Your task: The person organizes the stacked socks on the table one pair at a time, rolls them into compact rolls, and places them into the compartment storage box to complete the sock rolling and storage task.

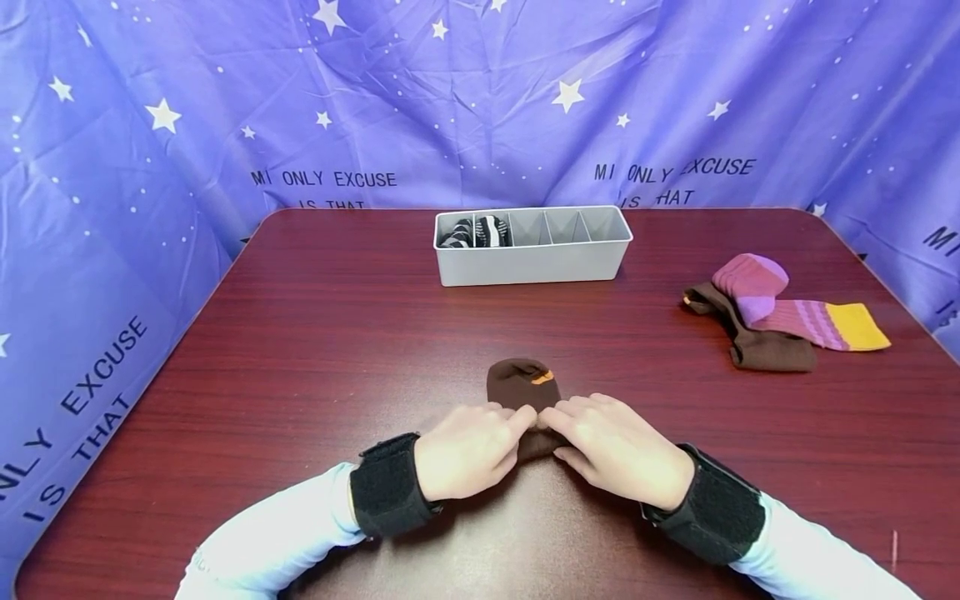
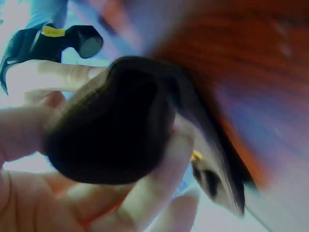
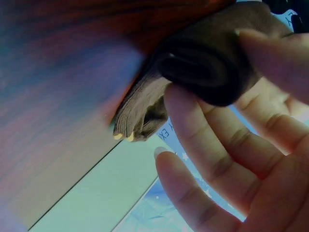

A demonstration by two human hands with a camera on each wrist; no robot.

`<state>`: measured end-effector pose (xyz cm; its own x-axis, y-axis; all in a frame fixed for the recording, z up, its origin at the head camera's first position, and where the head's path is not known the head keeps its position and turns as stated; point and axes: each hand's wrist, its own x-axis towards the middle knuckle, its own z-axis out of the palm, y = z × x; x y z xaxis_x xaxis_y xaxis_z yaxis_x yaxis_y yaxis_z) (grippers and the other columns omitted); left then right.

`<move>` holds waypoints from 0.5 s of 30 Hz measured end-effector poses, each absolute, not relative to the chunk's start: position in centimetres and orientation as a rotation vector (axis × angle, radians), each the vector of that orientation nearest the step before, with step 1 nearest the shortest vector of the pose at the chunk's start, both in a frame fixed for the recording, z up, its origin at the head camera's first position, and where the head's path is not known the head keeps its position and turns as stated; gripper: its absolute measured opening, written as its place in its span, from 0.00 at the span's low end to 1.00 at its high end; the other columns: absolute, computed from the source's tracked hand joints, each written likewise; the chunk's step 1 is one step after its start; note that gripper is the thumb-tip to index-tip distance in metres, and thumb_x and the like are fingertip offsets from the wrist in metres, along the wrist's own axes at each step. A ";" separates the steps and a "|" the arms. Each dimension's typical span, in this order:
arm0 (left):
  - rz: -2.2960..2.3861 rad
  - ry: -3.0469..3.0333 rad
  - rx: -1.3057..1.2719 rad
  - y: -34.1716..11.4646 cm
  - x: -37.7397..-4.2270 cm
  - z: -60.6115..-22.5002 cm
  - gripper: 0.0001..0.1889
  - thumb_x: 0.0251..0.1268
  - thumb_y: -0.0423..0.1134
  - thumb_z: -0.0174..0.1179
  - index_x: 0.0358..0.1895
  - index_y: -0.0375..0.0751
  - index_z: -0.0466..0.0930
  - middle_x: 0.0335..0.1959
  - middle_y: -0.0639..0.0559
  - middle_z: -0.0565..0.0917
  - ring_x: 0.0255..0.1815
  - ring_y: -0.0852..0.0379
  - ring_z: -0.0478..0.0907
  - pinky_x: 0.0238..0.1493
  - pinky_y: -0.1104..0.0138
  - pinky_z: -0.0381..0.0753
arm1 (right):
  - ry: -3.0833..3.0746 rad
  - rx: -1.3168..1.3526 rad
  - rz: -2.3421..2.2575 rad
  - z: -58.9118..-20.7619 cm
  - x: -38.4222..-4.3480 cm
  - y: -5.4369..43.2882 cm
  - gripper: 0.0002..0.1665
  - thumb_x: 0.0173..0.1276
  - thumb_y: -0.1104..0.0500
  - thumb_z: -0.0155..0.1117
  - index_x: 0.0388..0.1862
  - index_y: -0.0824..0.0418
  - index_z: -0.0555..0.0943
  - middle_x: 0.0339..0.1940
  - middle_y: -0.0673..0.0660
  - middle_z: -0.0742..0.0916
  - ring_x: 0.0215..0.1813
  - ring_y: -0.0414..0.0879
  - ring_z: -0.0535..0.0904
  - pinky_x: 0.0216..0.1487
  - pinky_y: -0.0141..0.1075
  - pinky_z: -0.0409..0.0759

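Observation:
A brown sock (image 1: 517,385) with a small orange patch lies on the table in front of the person, its near end rolled up. The left hand (image 1: 472,448) grips the left side of the roll, and the right hand (image 1: 621,443) holds the right side, with the fingertips of both almost meeting. In the left wrist view, fingers and thumb curl round the thick rolled end of the sock (image 2: 108,140). From the right wrist, the layers of the coiled sock (image 3: 207,58) show between thumb and fingers, while its flat part stretches away. Both hands partly hide the roll in the head view.
A grey divided box (image 1: 532,265) stands at the back; black-and-white rolled socks (image 1: 492,232) sit in its two leftmost compartments. To the right lie a pink, purple and yellow sock (image 1: 806,323) and another brown sock (image 1: 772,350), overlapping. A blue star-patterned curtain (image 1: 480,108) hangs behind the table.

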<state>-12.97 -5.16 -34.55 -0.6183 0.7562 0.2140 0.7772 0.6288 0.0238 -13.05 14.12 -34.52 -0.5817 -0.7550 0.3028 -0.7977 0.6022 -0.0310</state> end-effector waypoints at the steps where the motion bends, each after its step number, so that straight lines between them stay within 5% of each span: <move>1: -0.177 -2.651 -1.241 -5.1 -13.0 -34.6 0.07 0.50 0.38 0.53 0.34 0.46 0.67 0.25 0.58 0.77 0.25 0.59 0.74 0.19 0.68 0.71 | -2.567 1.272 0.243 -34.5 -13.1 14.1 0.16 0.42 0.59 0.67 0.31 0.53 0.72 0.24 0.44 0.77 0.26 0.38 0.71 0.29 0.32 0.68; 15: -0.144 -2.519 -1.351 -5.3 -13.0 -34.4 0.14 0.42 0.45 0.62 0.36 0.50 0.74 0.31 0.58 0.74 0.32 0.61 0.73 0.29 0.69 0.74 | -2.586 1.219 0.157 -34.8 -13.7 14.5 0.11 0.47 0.64 0.62 0.31 0.54 0.74 0.25 0.46 0.75 0.25 0.40 0.70 0.27 0.32 0.68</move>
<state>-13.01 -5.25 -34.45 -0.5241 0.8010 0.2893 0.8287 0.5580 -0.0435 -13.67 14.49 -34.76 -0.6063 -0.7390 0.2938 -0.7691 0.6388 0.0196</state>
